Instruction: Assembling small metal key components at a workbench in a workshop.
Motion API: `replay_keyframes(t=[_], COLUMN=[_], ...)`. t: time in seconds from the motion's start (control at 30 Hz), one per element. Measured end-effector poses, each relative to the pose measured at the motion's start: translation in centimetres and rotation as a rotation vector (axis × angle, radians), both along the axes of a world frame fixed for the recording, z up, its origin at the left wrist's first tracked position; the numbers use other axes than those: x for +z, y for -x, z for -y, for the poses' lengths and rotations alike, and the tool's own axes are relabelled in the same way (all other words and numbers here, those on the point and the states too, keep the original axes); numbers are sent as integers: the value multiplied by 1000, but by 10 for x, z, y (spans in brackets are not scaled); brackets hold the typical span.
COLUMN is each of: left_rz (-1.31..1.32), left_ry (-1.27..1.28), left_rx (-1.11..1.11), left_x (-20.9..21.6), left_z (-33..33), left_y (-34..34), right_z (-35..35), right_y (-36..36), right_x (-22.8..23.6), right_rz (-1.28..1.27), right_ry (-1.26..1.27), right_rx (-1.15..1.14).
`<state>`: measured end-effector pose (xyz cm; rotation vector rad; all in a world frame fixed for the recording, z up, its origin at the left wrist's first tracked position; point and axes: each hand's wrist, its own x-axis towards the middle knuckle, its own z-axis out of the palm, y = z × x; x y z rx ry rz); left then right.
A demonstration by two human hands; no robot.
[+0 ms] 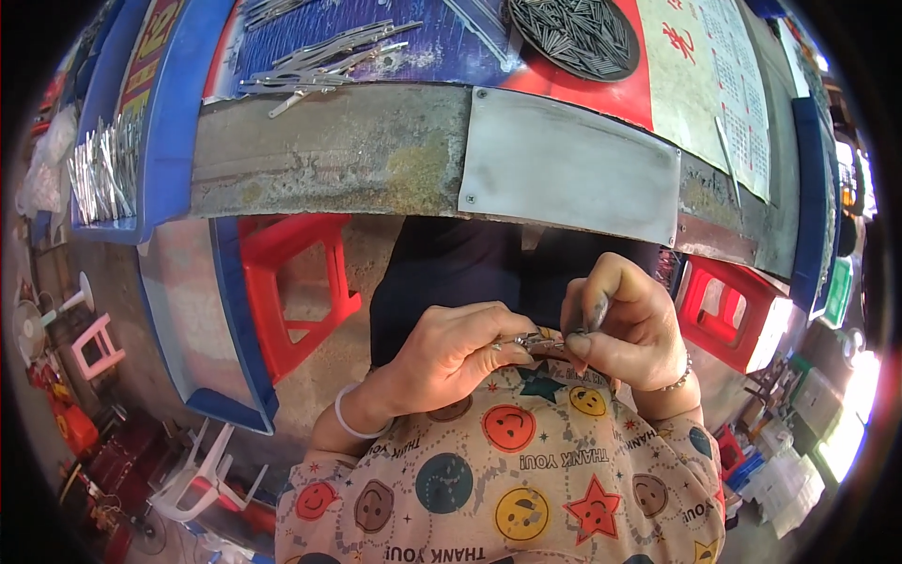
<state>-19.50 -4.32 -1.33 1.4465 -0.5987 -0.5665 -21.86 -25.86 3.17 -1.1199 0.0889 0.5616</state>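
Observation:
Close in front of my apron, both hands work on small shiny metal parts (538, 342). My left hand (449, 355) is closed, thumb and index finger pinching the left end of them. From the other side my right hand (631, 324) is closed too, its thumb and fingertip pressed together at the right end. Whether a separate small piece sits in that right pinch is hidden by the fingers. On the bench ahead lie loose thin metal strips (329, 58). A round dark dish (615, 75) there holds a heap of short grey metal pins (575, 33).
A bare metal plate (568, 160) is screwed to the worn bench edge (329, 155). At the left stands a blue bin (174, 122) with upright metal strips, above a blue-edged tray (193, 320). Red stools (268, 310) (700, 324) flank my legs.

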Motion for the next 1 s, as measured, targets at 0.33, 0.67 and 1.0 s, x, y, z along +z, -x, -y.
replay_keyframes(t=[0.33, 0.67, 1.0], left_rz=[-54, -67, -64], left_ry=[6, 21, -15], left_rx=[-51, -48, -133], left_x=[1, -2, -6], left_z=[-1, -2, -7], left_y=[-1, 0, 0], right_z=[3, 1, 6], right_y=[-3, -5, -12], right_x=[2, 3, -7], right_rz=[-63, -74, -159], right_ry=[-1, 8, 36], right_rx=[9, 30, 260])
